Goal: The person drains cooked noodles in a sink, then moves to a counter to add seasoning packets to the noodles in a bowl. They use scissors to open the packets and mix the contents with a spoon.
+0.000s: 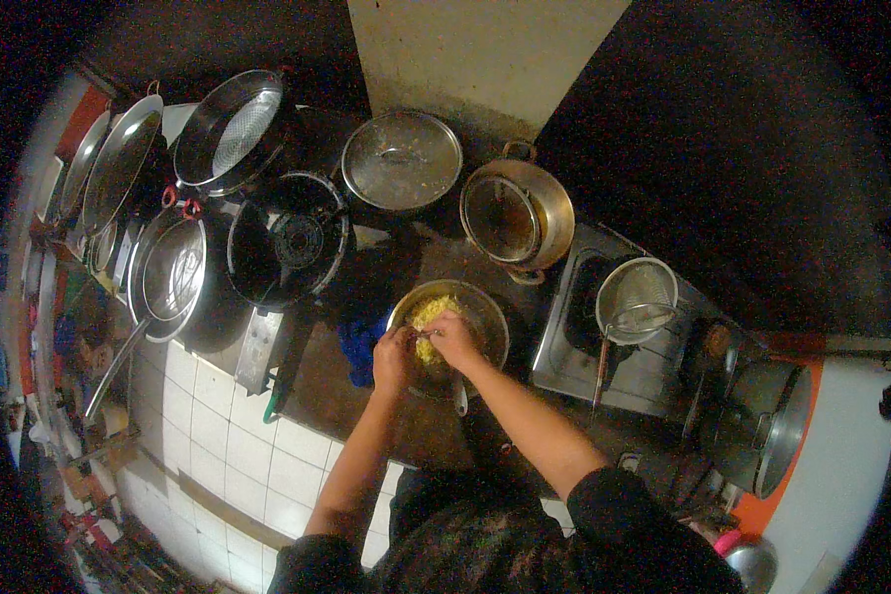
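Observation:
Before me sits a round metal pan (499, 338) with a heap of yellow, shredded-looking food (436, 306) in it. My left hand (393, 360) is at the pan's left rim, its fingers bent inward. Coming from the right, my right hand (453, 341) is over the yellow food. The fingertips of both hands meet around a small, thin thing (425, 333); it is too small and blurred to name. My fingers hide part of the food. A light metal handle (461, 401) shows at the pan's near side.
A blue cloth (360, 349) lies left of the pan. Further left stand a black wok (289, 241) and a long-handled frying pan (169, 271). Behind are a round lid (402, 160) and a two-handled pot (553, 215). A strainer (637, 301) rests on the gas stove (564, 356) at right.

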### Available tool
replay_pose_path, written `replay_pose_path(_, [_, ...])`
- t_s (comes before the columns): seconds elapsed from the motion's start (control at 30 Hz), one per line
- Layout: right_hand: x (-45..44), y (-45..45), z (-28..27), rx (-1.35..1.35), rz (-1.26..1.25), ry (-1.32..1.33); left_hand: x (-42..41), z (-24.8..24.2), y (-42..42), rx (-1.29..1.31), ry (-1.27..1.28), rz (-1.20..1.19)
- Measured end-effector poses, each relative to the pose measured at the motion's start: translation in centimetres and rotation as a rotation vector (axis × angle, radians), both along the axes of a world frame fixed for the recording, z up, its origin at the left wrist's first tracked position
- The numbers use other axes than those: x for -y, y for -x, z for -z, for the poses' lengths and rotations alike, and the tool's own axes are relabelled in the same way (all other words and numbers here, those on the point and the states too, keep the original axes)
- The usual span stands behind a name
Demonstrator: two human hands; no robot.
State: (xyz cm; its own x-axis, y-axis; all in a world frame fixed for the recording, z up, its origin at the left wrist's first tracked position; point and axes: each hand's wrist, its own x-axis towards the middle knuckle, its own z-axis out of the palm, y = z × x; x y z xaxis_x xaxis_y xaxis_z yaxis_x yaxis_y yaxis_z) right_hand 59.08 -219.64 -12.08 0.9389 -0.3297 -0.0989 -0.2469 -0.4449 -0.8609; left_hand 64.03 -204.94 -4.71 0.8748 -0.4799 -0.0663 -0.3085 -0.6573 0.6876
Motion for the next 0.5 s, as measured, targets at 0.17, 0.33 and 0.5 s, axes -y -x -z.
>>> replay_pose_path(0.17, [-1.2,0.0,0.5,-0.047,0.04,0.008,0.1,-0.1,0.3,0.09,0.085,-0.028])
replay_pose_path(0.33, [-1.3,-0.1,0.5,0.044,0.062,0.05,-0.1,0.5,0.6,0.05,0.062,-0.047])
replay_pose_path(0.5, [-1.4,-0.4,-0.1,0.106,0.111,0.095,-0.2,1.1,0.7,0.056,-0.028,-0.076])
